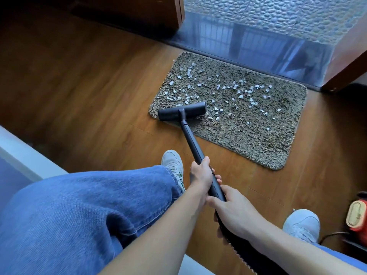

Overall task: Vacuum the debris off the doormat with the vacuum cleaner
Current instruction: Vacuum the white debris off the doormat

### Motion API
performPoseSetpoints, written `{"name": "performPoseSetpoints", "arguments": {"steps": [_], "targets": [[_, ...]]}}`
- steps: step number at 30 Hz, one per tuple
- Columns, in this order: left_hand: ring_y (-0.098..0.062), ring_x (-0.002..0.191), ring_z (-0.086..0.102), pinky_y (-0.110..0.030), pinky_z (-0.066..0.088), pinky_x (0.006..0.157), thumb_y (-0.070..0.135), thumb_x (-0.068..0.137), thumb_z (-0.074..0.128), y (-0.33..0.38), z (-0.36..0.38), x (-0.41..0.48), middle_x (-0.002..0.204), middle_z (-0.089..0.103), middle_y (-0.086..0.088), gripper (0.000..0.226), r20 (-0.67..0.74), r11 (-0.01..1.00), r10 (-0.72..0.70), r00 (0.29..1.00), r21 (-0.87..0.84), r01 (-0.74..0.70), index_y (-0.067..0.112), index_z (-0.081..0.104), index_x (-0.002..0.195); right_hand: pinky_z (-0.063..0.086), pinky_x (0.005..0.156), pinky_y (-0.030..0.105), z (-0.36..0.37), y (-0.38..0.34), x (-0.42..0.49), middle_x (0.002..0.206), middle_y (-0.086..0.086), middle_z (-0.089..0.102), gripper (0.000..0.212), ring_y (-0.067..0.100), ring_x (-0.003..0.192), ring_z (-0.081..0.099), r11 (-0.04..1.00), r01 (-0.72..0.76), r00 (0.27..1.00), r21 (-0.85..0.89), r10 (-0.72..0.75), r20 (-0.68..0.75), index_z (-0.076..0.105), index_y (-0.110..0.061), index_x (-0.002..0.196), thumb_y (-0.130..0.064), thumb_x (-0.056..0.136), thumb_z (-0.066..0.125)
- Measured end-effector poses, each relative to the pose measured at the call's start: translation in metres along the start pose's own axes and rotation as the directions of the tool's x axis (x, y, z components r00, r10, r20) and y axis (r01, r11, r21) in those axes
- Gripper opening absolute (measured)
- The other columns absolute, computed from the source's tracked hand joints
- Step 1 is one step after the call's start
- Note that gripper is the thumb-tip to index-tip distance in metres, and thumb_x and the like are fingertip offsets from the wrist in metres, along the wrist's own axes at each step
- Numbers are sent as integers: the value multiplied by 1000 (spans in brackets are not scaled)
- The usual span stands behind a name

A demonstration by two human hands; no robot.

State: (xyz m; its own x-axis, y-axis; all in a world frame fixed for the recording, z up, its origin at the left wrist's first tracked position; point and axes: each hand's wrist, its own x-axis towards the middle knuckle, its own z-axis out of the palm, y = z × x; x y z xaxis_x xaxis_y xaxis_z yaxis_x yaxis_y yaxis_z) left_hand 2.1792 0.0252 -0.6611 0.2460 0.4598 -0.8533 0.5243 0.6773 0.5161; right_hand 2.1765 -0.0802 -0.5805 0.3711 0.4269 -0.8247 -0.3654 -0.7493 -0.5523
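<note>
One doormat centre frame; one vacuum cleaner with one floor head; two hands, left hand and right hand; two sneakers, left sneaker lower centre, right sneaker lower right; one red appliance at right edge; white debris scraps, several dozen, too many to count exactly.

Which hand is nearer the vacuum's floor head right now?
Left. The left hand grips the tube closer to the floor head; the right hand holds the handle behind it, farther back.
</note>
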Motion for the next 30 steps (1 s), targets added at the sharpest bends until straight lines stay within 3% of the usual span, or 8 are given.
{"name": "performPoseSetpoints", "arguments": {"steps": [7, 14, 21, 30], "targets": [[-20, 44, 48, -22, 41, 39, 22, 100, 50, 40, 0, 35, 72, 47, -12, 18, 18, 999, 22, 1000, 39, -22, 5, 42, 100, 54, 45, 39, 4, -34, 36, 73, 15, 59, 13, 32, 48, 62, 998, 19, 1000, 63, -18, -25, 54, -10, 99, -22, 98, 55], [-20, 41, 49, -23, 43, 40, 24, 99, 52, 62, 5, 52, 68, 49, -11, 22, 23, 997, 6, 1000, 72, -7, 2, 47, 99, 50, 41, 32, 0, -54, 51, 69, 12, 56, 13, 23, 39, 56, 987, -12, 999, 162, 18, -34, 54, -7, 99, -20, 100, 57], [-22, 45, 51, -25, 45, 45, 25, 101, 51, 54, 3, 32, 64, 51, -12, 26, 31, 996, -31, 999, 88, 28, 1, 49, 90, 49, 40, 29, -6, -50, 28, 70, 12, 56, 15, 21, 39, 55, 982, -37, 999, 184, 36, 7, 56, -6, 104, -20, 101, 59], [-19, 43, 52, -23, 47, 41, 24, 102, 50, 10, 14, -21, 73, 50, -12, 21, 73, 996, -53, 996, 80, 47, 3, 45, 103, 48, 41, 30, -16, -4, -24, 71, 14, 55, 15, 24, 42, 57, 980, -19, 1000, 199, 23, -19, 55, -5, 111, -18, 103, 56]]}}
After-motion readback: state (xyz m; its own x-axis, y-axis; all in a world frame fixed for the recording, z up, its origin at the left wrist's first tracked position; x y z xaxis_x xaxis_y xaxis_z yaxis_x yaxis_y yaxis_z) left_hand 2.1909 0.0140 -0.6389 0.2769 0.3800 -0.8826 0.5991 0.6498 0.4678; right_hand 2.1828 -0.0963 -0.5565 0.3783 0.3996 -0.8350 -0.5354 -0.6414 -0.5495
